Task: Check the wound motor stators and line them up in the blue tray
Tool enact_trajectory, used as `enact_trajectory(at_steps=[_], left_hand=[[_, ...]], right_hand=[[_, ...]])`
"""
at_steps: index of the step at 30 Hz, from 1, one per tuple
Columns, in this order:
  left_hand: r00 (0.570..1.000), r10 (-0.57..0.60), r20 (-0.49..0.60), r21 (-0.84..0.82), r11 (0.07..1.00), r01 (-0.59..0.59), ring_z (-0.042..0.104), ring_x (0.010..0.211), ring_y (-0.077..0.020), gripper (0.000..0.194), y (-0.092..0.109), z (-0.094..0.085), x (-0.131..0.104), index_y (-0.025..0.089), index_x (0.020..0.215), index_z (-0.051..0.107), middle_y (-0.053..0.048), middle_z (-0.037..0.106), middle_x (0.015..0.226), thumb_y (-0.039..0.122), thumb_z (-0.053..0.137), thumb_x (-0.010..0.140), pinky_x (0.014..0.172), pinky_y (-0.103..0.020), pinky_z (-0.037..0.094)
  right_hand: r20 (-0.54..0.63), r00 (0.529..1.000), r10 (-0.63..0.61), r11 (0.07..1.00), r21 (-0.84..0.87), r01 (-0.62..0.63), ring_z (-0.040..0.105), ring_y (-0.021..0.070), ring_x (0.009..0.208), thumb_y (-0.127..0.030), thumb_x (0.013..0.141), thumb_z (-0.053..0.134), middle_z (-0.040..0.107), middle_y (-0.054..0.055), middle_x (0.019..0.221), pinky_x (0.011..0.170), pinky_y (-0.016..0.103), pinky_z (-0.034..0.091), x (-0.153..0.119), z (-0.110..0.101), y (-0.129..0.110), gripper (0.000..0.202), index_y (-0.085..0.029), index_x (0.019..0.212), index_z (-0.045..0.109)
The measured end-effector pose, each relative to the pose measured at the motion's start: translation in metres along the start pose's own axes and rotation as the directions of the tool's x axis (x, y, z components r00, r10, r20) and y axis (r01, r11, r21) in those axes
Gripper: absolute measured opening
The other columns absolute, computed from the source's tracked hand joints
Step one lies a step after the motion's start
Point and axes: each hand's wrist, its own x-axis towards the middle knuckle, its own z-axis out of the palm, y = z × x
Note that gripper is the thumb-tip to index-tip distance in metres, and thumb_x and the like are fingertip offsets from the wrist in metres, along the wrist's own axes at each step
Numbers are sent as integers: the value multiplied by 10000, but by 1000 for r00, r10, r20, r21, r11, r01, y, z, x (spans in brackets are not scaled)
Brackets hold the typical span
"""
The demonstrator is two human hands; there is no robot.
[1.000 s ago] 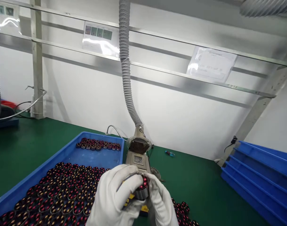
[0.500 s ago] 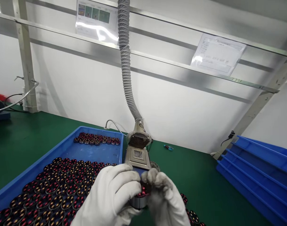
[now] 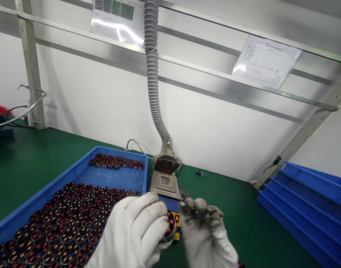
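My left hand [image 3: 133, 227], in a white glove, is wrapped around a motor stator [image 3: 170, 227] with red windings and a dark ring. The stator is tilted, and the fingers cover its left part. Just to the right, my right hand [image 3: 208, 230] is apart from it, in a glove with blackened fingertips. Its fingers are bent and drawn together; what is between them, if anything, is hidden. Behind both hands stands a metal-topped unit [image 3: 165, 191] with a speckled square on top and a lit red switch [image 3: 177, 218] on its yellow front.
At left, a blue tray [image 3: 117, 180] holds many stators in rows. A fume hood [image 3: 167, 162] on a grey hose [image 3: 152, 74] hangs behind the unit. Blue trays [image 3: 304, 201] are stacked at right. Small blue-handled cutters [image 3: 200, 174] lie on the green table [image 3: 231, 201].
My right hand has moved right, away from the stator. The stator in my left hand has turned, its wound face now tipped to the right. The view has shifted slightly.
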Motion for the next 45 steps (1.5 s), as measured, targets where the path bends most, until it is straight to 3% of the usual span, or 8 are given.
enact_trajectory(at_steps=[7,15,21,26,29,34,39,45], left_hand=[[997,-71,-25,25,997,71,578,974,-203,199,-1,4,-5,164,920,543,-32,684,952,200,347,933,775,-350,453],[966,-204,157,-363,898,249,608,947,-122,231,-5,8,-8,259,1133,495,-19,637,1081,297,351,958,782,-219,518],[943,-317,101,-622,719,309,627,860,-125,174,-13,9,-9,252,913,620,3,682,909,333,466,920,799,-187,503],[735,-625,263,-750,347,563,643,786,-135,192,-10,8,-6,239,780,648,15,685,834,220,467,840,711,-176,531],[635,-624,455,-678,219,702,642,845,-159,136,-6,2,-3,251,861,671,6,682,925,233,584,758,749,-192,529],[679,-613,403,-740,218,636,635,806,-149,166,-3,1,-2,231,710,695,-5,682,847,159,546,704,729,-172,506],[580,-686,441,-698,145,702,616,914,-167,114,-7,-2,-7,253,778,691,-5,671,971,239,582,748,807,-185,488],[689,-491,533,-666,258,699,565,1050,-180,479,-2,-2,-4,364,1002,669,20,633,1127,110,701,597,943,-236,433]], right_hand=[[94,960,262,951,-194,-241,647,269,892,-370,587,800,711,79,943,815,413,526,-9,11,13,398,-263,955,691],[204,891,405,911,-171,-375,673,262,852,-427,641,736,719,56,865,752,394,547,1,5,26,312,-288,919,706],[238,872,427,903,-155,-400,673,259,799,-390,618,765,716,67,897,679,392,558,0,7,35,305,-282,897,708],[234,857,459,887,-67,-457,681,244,774,-443,671,719,717,69,846,657,381,555,-11,17,33,338,-280,966,687],[188,847,498,859,25,-511,683,232,777,-390,667,737,718,65,836,687,370,553,-12,18,33,327,-246,957,686],[147,822,550,813,129,-567,666,200,850,-291,625,776,724,39,871,788,330,530,-13,15,33,271,-218,874,697],[157,792,590,773,172,-610,668,195,870,-395,682,720,731,32,846,782,340,540,-18,7,27,255,-238,881,698],[193,779,597,763,166,-625,675,191,823,-293,687,736,727,35,843,780,334,543,-12,6,40,218,-199,880,698]])
